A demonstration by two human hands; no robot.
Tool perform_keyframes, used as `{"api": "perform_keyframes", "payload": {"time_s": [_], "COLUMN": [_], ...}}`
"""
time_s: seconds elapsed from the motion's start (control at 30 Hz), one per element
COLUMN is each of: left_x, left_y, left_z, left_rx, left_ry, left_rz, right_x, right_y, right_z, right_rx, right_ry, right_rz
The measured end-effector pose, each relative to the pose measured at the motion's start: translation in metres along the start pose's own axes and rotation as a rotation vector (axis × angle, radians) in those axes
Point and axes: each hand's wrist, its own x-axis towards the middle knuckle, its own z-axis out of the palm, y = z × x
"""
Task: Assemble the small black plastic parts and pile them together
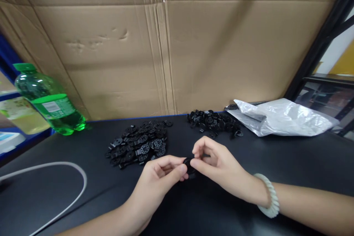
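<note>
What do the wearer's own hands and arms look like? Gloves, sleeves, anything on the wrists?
Left hand and right hand both ungloved; forearms bare as far as they show, no sleeves in view. Right wrist has a pale, ridged, twisted-looking bracelet; nothing visible on the left wrist. No markings or cables seen on either arm.

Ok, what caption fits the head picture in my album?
Left hand holding a round black part, right hand touching it, before two heaps of black, plastic-looking pieces.

green bottle (pixel 38 84), label (pixel 64 106) with barcode (pixel 51 107), lettering too blurred to read
</note>
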Motion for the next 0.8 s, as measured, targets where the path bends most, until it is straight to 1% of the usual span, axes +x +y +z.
{"api": "perform_keyframes", "payload": {"time_s": [0.03, 0.1, 0.17, 0.23, 0.53, 0.8], "left_x": [0.0004, 0.0012, 0.0016, 0.0015, 0.0011, -0.0015], "left_y": [-0.0002, -0.0007, -0.0011, -0.0012, -0.0014, 0.0006], "left_z": [0.0003, 0.0006, 0.0008, 0.0009, 0.0012, 0.0012], "left_rx": [0.004, 0.015, 0.023, 0.031, 0.042, 0.044], "left_ry": [0.009, 0.013, 0.004, 0.001, -0.043, -0.042], "left_rz": [0.000, -0.002, -0.002, -0.007, -0.009, -0.016], "right_x": [0.0000, -0.0009, -0.0024, -0.0035, -0.0042, -0.0069], "right_y": [0.0020, 0.0040, 0.0034, 0.0012, -0.0038, -0.0052], "right_z": [-0.0006, -0.0032, -0.0058, -0.0073, -0.0066, -0.0023], "right_rx": [0.023, 0.020, 0.018, 0.018, -0.063, -0.101], "right_ry": [-0.037, -0.154, -0.254, -0.300, -0.310, -0.284], "right_rz": [0.054, 0.121, 0.122, 0.089, 0.044, 0.016]}}
